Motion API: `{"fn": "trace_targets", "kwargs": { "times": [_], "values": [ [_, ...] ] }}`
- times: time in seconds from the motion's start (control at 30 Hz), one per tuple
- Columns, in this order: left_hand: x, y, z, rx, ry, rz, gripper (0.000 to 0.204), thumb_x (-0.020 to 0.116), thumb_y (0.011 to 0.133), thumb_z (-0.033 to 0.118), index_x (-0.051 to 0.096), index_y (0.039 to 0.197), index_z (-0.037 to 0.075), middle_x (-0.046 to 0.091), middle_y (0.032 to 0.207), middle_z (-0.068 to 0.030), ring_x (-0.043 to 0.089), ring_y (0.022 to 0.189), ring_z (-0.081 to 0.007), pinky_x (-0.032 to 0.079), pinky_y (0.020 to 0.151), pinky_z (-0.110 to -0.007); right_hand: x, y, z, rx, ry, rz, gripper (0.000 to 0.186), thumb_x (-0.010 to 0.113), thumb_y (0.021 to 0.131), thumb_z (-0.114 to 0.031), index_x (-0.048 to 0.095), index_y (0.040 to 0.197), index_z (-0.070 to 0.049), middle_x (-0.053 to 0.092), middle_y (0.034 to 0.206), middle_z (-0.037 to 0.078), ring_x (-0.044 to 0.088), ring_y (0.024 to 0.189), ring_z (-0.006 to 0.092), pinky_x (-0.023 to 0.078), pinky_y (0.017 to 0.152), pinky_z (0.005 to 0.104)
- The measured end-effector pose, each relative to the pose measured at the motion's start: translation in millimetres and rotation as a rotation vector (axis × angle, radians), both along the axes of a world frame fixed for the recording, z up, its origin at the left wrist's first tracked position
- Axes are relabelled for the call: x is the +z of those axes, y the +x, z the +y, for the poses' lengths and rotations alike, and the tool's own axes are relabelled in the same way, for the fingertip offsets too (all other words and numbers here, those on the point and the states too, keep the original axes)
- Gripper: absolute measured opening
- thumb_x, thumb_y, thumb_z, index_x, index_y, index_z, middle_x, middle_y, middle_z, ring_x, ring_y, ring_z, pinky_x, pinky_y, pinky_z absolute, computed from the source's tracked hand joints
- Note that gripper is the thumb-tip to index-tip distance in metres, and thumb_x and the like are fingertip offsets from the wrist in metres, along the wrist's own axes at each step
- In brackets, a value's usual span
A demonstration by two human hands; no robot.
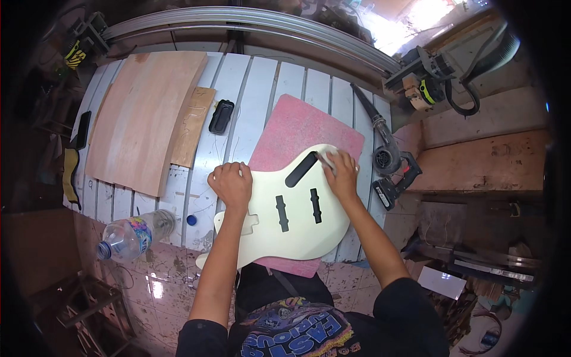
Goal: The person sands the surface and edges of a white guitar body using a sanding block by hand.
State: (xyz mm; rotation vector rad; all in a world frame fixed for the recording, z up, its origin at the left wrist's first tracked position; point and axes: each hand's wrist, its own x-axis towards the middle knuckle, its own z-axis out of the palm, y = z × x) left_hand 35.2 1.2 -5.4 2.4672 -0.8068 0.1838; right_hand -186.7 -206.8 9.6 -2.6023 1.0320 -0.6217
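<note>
A cream electric guitar body (300, 235) lies flat in front of me, its neck pocket toward my left. Two black pickup slots and a long black slanted cavity (301, 169) are cut into its face. My left hand (232, 183) has its fingers curled on the body's upper left edge. At the upper right, beside the slanted cavity, my right hand (340, 172) is closed around a small thin grey piece (325, 160) pressed to the body. The hand hides most of that piece, and its kind cannot be made out.
A pink mat (297, 122) lies under the body on a white slatted table (244, 83). Wooden boards (146, 119) and a black case (222, 117) are to the left. A plastic bottle (134, 235) and blue cap (191, 220) lie nearer; a cordless blower (386, 154) is at right.
</note>
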Motion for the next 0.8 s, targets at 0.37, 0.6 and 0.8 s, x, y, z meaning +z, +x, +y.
{"fn": "trace_targets", "kwargs": {
  "times": [0.37, 0.6, 0.8],
  "values": [
    [-1.5, 5.1, 4.0, 0.025, 0.013, 0.0, 0.025, 0.064, 0.09, 0.025, 0.077, 0.08, 0.006, 0.073, 0.085, -0.0087, 0.063, 0.091, -0.0279, 0.039, 0.091, -0.045, 2.6, -9.2, 11.5, 0.018, -0.037, 0.028, 0.04, 0.077, 0.085, -0.018, 0.069, 0.124, -0.013, 0.062, 0.131, 0.012, 0.058, 0.119, 0.0366, 0.041, 0.101, 0.0504],
    [-5.4, 4.0, 4.5, 0.004, -0.023, -0.009, 0.025, 0.064, 0.089, 0.024, 0.077, 0.08, 0.006, 0.073, 0.085, -0.0084, 0.063, 0.09, -0.0274, 0.039, 0.092, -0.045, -2.0, -14.7, 23.4, -0.061, 0.1, -0.034, 0.043, 0.077, 0.085, -0.019, 0.069, 0.127, -0.015, 0.062, 0.131, 0.014, 0.056, 0.122, 0.0372, 0.039, 0.102, 0.0487],
    [-5.7, 3.1, 3.3, 0.028, -0.003, -0.034, 0.025, 0.064, 0.09, 0.025, 0.078, 0.081, 0.006, 0.074, 0.085, -0.0084, 0.064, 0.09, -0.0285, 0.039, 0.091, -0.045, 1.5, -64.1, 52.4, -0.106, 0.015, 0.118, 0.042, 0.075, 0.086, -0.02, 0.069, 0.127, -0.014, 0.061, 0.134, 0.014, 0.055, 0.123, 0.0376, 0.038, 0.103, 0.053]
  ]
}}
